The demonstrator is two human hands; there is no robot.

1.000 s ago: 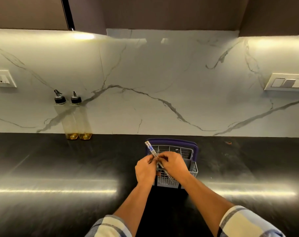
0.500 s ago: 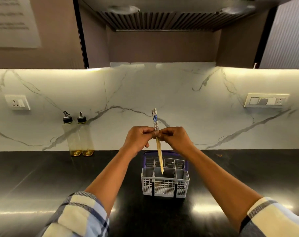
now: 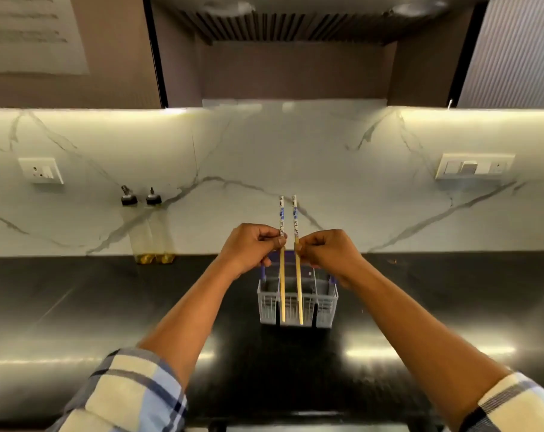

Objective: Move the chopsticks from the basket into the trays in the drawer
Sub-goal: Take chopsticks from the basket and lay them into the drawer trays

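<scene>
left hand (image 3: pixel 252 246): fingers curled, thumb and forefinger pinching one wooden chopstick with a blue-and-white patterned top (image 3: pixel 282 269), just below the patterned part.
right hand (image 3: pixel 328 252): same pinch on the second matching chopstick (image 3: pixel 297 269), at about the same height.
chopsticks: both upright, roughly parallel, a narrow gap between them, not touching. Patterned ends stick up above the fists; plain wooden ends hang below them.
basket: white plastic grid cutlery basket with a purple handle (image 3: pixel 323 302) sits on the counter directly under and just beyond both hands. Chopstick tips overlap its front wall in the head view (cannot tell if they are inside it or hanging in front).
counter: glossy black countertop (image 3: pixel 77 307) below both forearms, light streaks reflected to either side.
left of left hand: two clear oil bottles with black caps (image 3: pixel 146 232) standing against the white veined marble backsplash (image 3: pixel 373 198), well apart from the hand.
sleeves: plaid cream-and-blue cuffs (image 3: pixel 130 394) rolled up on both forearms.
</scene>
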